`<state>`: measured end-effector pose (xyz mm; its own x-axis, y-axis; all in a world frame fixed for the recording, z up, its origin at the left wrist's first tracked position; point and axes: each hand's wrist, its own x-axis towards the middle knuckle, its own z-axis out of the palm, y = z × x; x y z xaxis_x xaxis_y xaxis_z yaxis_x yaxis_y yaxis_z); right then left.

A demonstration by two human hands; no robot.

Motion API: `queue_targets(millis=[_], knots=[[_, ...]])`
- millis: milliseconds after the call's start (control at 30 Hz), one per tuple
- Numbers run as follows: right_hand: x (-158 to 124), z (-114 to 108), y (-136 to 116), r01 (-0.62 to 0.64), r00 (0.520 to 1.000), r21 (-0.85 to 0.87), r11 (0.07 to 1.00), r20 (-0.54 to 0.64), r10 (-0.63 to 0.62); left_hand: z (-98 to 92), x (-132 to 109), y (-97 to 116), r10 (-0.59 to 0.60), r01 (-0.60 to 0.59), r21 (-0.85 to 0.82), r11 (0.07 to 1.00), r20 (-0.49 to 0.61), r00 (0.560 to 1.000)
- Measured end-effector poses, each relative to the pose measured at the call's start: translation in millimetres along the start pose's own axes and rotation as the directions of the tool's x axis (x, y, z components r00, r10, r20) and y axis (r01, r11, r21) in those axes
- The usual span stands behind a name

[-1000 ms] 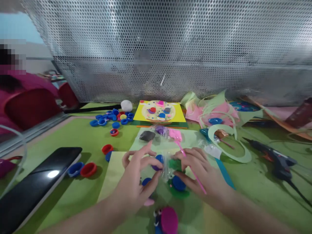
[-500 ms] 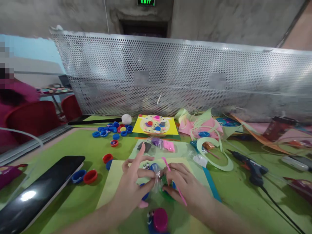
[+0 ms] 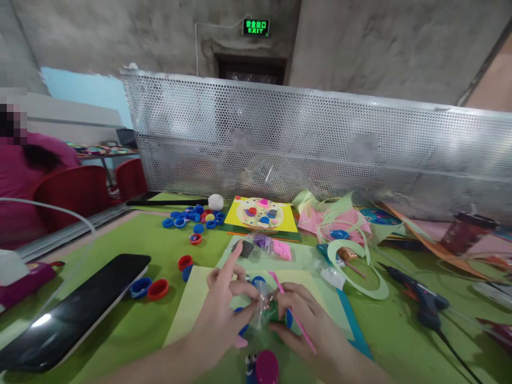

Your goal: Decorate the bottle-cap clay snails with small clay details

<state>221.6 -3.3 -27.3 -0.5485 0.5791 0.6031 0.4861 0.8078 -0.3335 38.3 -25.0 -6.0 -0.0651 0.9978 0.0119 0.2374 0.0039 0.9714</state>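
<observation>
A small clear plastic bag (image 3: pixel 262 300) with green clay (image 3: pixel 272 309) in it is between my hands, above the pale paper (image 3: pixel 188 298). My left hand (image 3: pixel 222 306) pinches the bag's clear end between thumb and a finger, the index finger pointing up. On the other side, my right hand (image 3: pixel 312 317) grips the green part, and a thin pink stick (image 3: pixel 303 329) lies across its fingers. Blue bottle caps (image 3: pixel 241 324) show partly behind the hands. Below them sits a magenta cap (image 3: pixel 267 366) beside a blue piece with googly eyes (image 3: pixel 251 361).
A phone (image 3: pixel 80 309) lies at left near red (image 3: pixel 158 289) and blue caps. A glue gun (image 3: pixel 420 298) with a cord rests at right. Farther back are a decorated plate on yellow card (image 3: pixel 232 218), paper scraps (image 3: pixel 316 221) and a perforated metal screen (image 3: pixel 296 144). A person in pink (image 3: pixel 24 165) sits far left.
The camera view has tilted up, so the scene sits lower and slightly right. My hands keep their hold on the bag, its clear end now looking more stretched between them.
</observation>
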Motion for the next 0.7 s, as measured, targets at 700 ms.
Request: queue_targets(millis=[700], knots=[[12.9,-6.8,46.0,-0.365,0.929,-0.136,0.921,-0.112,0.352,-17.8,31.8,-19.5,-0.157,0.152,-0.439,0.886,0.024,0.987]])
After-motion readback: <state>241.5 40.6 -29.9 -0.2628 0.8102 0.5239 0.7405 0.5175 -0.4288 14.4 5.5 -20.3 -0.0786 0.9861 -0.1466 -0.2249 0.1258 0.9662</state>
